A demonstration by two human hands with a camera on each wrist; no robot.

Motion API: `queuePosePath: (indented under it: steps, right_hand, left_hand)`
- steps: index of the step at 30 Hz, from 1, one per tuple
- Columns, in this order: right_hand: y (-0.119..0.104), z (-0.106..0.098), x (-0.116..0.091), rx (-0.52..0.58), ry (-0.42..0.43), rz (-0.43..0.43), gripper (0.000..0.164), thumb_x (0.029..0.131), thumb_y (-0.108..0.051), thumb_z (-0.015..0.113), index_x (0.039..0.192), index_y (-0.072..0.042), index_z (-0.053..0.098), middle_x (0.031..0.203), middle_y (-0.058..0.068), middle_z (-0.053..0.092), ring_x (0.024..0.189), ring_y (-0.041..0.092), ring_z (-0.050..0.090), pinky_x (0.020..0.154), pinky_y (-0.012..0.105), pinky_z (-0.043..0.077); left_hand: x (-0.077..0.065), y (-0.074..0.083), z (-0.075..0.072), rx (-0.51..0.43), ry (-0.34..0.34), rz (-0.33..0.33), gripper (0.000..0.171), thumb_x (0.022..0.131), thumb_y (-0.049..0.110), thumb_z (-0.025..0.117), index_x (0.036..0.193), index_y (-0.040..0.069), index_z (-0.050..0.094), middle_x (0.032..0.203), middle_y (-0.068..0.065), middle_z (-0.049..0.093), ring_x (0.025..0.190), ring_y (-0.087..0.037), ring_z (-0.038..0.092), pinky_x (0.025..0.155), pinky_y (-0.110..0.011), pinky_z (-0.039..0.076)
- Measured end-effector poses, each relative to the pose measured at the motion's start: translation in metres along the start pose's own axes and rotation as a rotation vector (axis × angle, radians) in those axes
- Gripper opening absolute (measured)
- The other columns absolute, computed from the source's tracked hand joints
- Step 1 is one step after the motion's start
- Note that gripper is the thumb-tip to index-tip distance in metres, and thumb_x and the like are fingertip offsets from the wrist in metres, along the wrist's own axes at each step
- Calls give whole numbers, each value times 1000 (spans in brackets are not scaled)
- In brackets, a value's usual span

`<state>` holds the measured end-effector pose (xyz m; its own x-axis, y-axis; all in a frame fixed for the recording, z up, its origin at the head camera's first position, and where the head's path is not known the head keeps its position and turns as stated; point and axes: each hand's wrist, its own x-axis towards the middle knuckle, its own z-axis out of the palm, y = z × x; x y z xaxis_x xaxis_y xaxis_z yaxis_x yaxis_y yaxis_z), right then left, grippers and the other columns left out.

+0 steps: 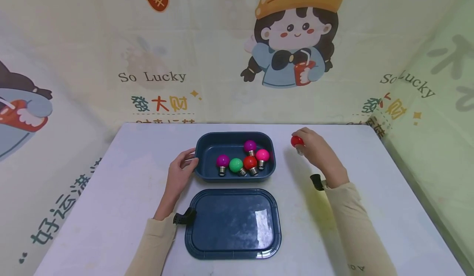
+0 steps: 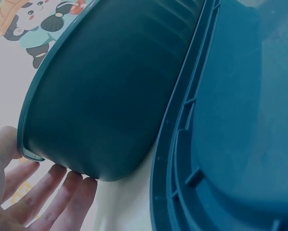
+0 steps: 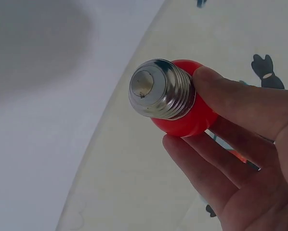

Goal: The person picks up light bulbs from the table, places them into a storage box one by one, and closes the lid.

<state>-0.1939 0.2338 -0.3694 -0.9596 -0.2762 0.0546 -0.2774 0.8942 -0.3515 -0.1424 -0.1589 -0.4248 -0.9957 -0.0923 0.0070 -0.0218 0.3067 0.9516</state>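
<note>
A dark blue plastic box holds several small light bulbs: two purple, a green, a red and a pink one. At its left end is my left hand, thumb on the rim and fingers against the outer wall, holding it. Off to the right, my right hand pinches another red bulb by its round part, between thumb and fingers. The bulb's silver screw base points away from the palm in the right wrist view, and down toward the table in the head view.
The matching dark blue lid lies flat on the white table, just in front of the box. Printed cloth walls stand behind and at both sides of the table. Black wrist straps sit at both cuffs.
</note>
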Motion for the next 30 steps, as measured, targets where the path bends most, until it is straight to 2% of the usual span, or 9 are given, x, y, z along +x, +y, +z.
queuePosePath:
  steps: [6, 9, 14, 21, 30]
  right_hand:
    - [-12, 2, 6, -10, 10, -21, 51, 81, 1, 78, 129, 1, 59, 127, 21, 58, 115, 38, 55, 91, 51, 54]
    - [-18, 2, 8, -14, 12, -29, 53, 80, 1, 80, 129, 0, 60, 127, 21, 58, 115, 38, 56, 90, 50, 55]
    - [-28, 2, 12, -16, 21, -70, 49, 81, 1, 78, 127, 0, 61, 125, 20, 58, 115, 37, 56, 91, 49, 55]
    - [-42, 2, 18, -55, 46, -160, 46, 83, 0, 77, 126, 0, 62, 123, 19, 60, 113, 33, 59, 91, 46, 55]
    - [-62, 4, 27, -42, 38, -239, 42, 85, 1, 75, 125, 1, 63, 123, 18, 60, 112, 33, 60, 91, 44, 56]
  left_hand:
    - [12, -27, 1, -16, 16, 9, 43, 99, 23, 62, 140, 11, 56, 134, -18, 60, 119, -31, 61, 78, -8, 48]
    - [13, -34, 1, -16, 22, 34, 43, 98, 26, 63, 139, 13, 57, 132, -17, 61, 118, -30, 62, 79, -8, 48]
    - [13, -35, 1, -14, 27, 60, 41, 98, 25, 63, 137, 13, 59, 129, -17, 62, 116, -31, 62, 78, -10, 50]
    - [12, -33, 1, -6, 28, 59, 41, 98, 25, 64, 137, 13, 58, 130, -16, 62, 115, -31, 63, 78, -10, 50]
    - [11, -33, 1, -10, 28, 58, 41, 98, 23, 64, 137, 12, 58, 129, -17, 62, 115, -30, 63, 78, -10, 50]
